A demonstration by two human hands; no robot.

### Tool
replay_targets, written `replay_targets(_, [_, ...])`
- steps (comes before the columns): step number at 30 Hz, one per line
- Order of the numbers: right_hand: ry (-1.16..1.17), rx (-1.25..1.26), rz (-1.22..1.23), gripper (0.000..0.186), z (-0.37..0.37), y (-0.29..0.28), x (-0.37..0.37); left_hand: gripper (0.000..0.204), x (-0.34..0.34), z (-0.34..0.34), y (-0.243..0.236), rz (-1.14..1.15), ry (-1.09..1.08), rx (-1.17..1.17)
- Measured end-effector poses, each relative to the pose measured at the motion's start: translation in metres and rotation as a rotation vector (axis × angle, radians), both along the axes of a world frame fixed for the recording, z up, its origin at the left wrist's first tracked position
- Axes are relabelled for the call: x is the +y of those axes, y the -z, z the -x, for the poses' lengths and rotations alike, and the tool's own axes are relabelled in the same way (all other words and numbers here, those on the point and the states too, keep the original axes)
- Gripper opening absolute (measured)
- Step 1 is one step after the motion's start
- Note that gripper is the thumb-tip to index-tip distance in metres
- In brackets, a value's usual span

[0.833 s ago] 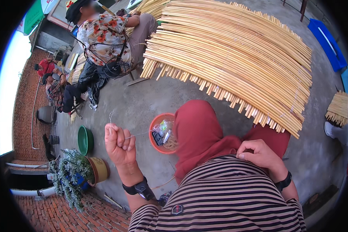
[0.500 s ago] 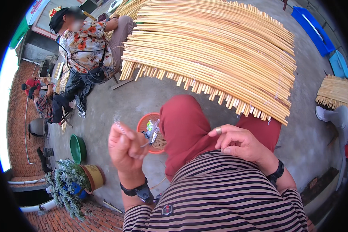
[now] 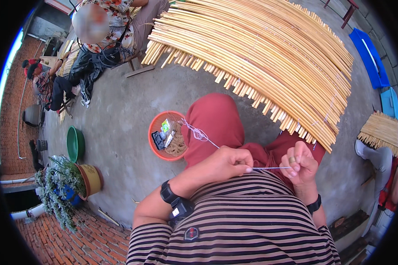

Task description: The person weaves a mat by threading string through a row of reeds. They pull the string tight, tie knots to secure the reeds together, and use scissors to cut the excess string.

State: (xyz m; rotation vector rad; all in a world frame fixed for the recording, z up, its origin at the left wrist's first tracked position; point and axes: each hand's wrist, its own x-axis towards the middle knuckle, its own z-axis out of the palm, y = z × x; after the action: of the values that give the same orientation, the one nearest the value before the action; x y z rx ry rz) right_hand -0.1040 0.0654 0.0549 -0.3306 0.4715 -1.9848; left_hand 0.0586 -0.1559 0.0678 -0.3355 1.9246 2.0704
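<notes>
A pale string runs taut between my two hands, just above my lap. My left hand pinches it between thumb and fingers, and a loose, tangled bundle of the same string trails from that hand over my red-trousered knee. My right hand, with a ring on one finger, grips the other end with its fingers curled. Beyond my knees lies a wide mat of pale reed-like sticks, its stick ends uneven along the near left edge. Short bits of string hang at its near corner.
An orange basket with fibre and small packets stands left of my knee. Further left are a green basin and a potted plant. A co-worker sits at the mat's left. Blue trays lie far right.
My left hand has moved right and down from beside the basket to my lap. My right hand has shifted right, and the string is now stretched between both. The view has tilted lower.
</notes>
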Motion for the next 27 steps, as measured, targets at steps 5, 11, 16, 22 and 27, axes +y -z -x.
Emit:
replay_targets(5, [0.408, 0.070, 0.198, 0.020, 0.035, -0.020, 0.051, 0.005, -0.063, -0.048, 0.015, 0.370, -0.169, -0.004])
replay_targets(11, [0.676, -0.024, 0.267, 0.019, 0.069, -0.020, 0.113, 0.004, -0.116, -0.099, 0.055, 0.473, -0.405, -0.194])
replay_targets(16, [0.634, 0.136, 0.082, 0.017, 0.059, -0.021, 0.104, 0.007, -0.104, -0.098, 0.078, 0.165, -0.720, -0.177])
replay_targets(22, [0.300, 0.498, -0.101, 0.019, 0.021, -0.048, 0.038, 0.010, -0.065, -0.070, 0.080, 0.397, -0.550, -0.040])
replay_targets(27, [-0.077, 0.563, 0.416, 0.013, 0.035, -0.092, 0.014, 0.009, -0.039, -0.059, 0.004, -0.106, -0.885, 0.320])
